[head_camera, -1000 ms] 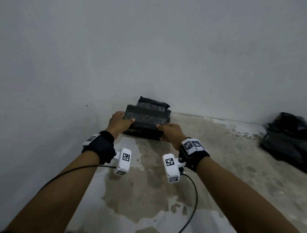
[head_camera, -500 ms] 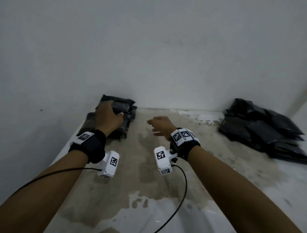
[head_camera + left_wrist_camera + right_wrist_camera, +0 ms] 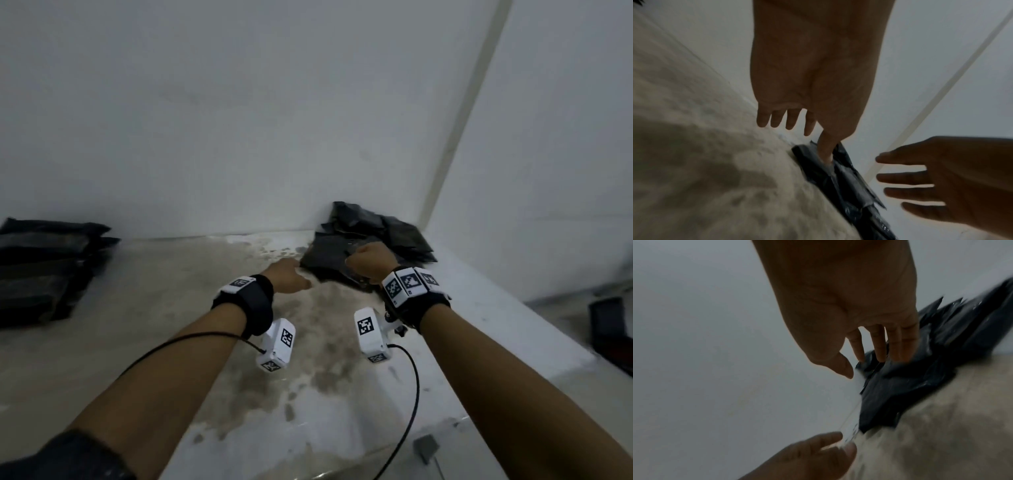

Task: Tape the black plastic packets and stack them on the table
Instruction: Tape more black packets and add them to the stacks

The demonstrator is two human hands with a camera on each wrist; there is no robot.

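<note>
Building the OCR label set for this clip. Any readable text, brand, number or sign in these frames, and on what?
No readable words, numbers or brand names in any view.
Square black-and-white coded markers, patterns and not text, on the left wrist band, the right wrist band and both white wrist camera housings.
The loose black packets and the stacked packets show no print; both wrist views are too blurred to rule out small marks.
</note>
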